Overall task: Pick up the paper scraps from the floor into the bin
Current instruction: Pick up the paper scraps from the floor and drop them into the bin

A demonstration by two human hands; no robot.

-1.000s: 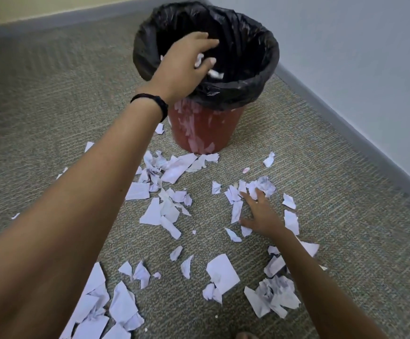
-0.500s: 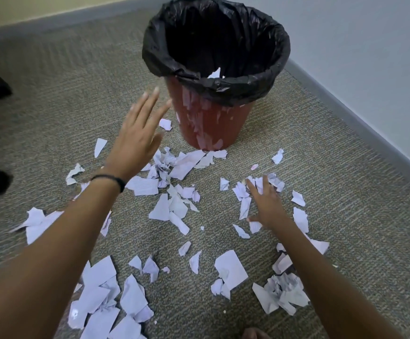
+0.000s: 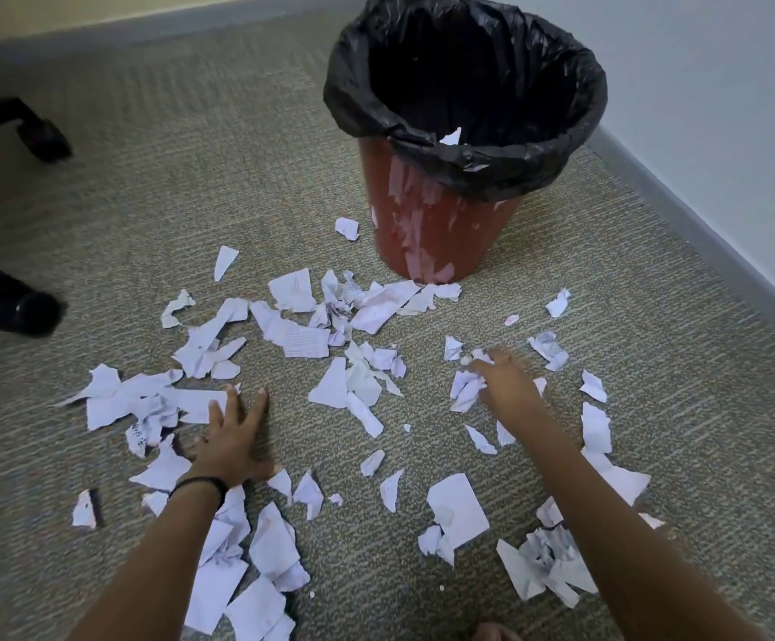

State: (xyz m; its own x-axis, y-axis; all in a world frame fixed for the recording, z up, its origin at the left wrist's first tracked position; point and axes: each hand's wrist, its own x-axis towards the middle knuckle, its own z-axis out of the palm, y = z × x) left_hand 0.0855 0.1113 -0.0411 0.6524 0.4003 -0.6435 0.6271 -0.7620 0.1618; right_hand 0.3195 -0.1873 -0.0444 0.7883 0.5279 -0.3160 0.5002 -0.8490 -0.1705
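Paper scraps (image 3: 302, 337) litter the floor (image 3: 182, 178) before the bin (image 3: 492, 171) by its right edge; the left hand (image 3: 233, 439) lies flat, fingers spread, on some, while the right hand (image 3: 508, 384) curls round a few, so better to rake them into one heap before gripping.

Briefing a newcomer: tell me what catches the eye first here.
White paper scraps litter the carpet in front of a red bin with a black liner near the wall. The left hand lies spread on scraps at lower left; the right hand pinches a few below the bin.
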